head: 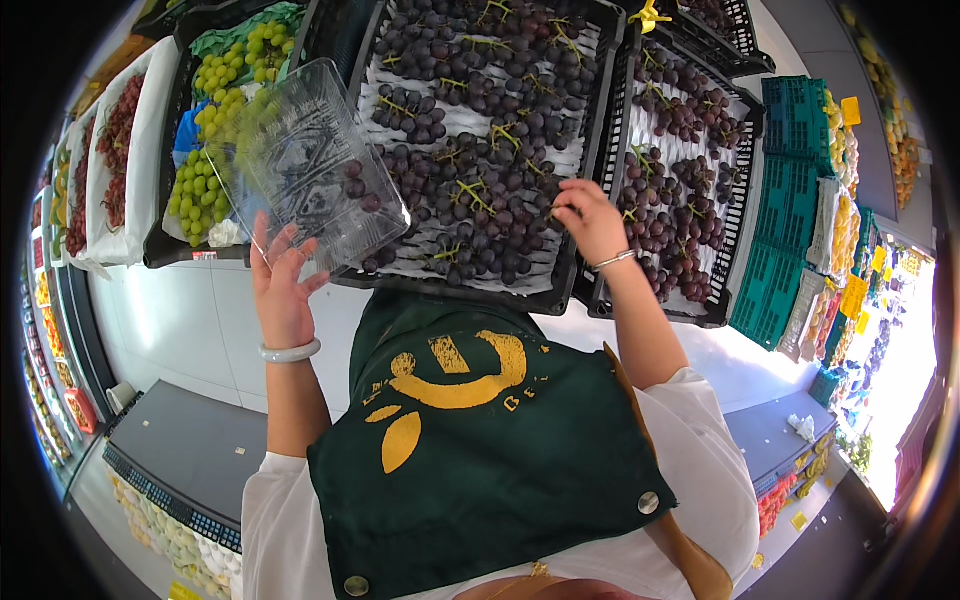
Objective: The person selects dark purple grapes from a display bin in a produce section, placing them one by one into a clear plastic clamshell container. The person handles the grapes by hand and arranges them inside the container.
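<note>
My left hand supports a clear plastic clamshell container, tilted over the crates, with its fingers spread against the near-left edge. A few dark grapes show at the container's right side; whether they lie inside or behind the clear wall I cannot tell. Ahead of me, a black plastic crate lined with white padding holds many bunches of dark purple grapes. At this crate's right side, the thumb and fingers of my right hand pinch what looks like a small stem at a dark bunch.
On the left stands a crate of green grapes, beyond it white-lined boxes of red grapes. Another black crate of reddish-purple grapes adjoins on the right, near stacked green crates. Dark display tables stand behind me.
</note>
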